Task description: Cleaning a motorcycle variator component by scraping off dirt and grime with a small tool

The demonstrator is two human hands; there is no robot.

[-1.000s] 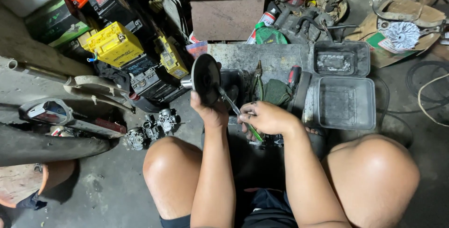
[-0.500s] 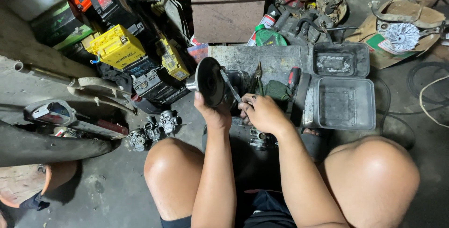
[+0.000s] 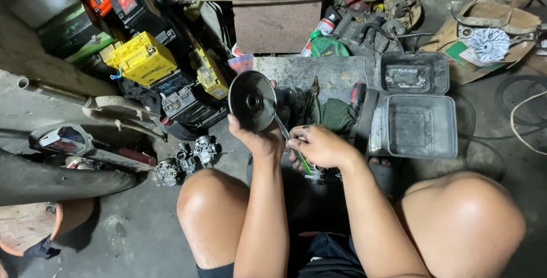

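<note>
Squatting on the workshop floor. Left hand (image 3: 259, 138) closed in a firm grip on a dark round disc part (image 3: 251, 100), held upright above the knees. Right hand (image 3: 322, 145) pinches a green-handled screwdriver (image 3: 286, 136), tip near the disc's centre hole. Looks like scraping or prying; next calls for a steady tip. Open metal box (image 3: 420, 125) alongside.

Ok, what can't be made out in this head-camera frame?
- Left hand: the dark round disc hides its fingertips.
- Right hand: covers the middle of the green-handled screwdriver.
- Metal part under the right hand: mostly hidden, kind unclear.
- Dark tyre: cut by the left edge.
</note>
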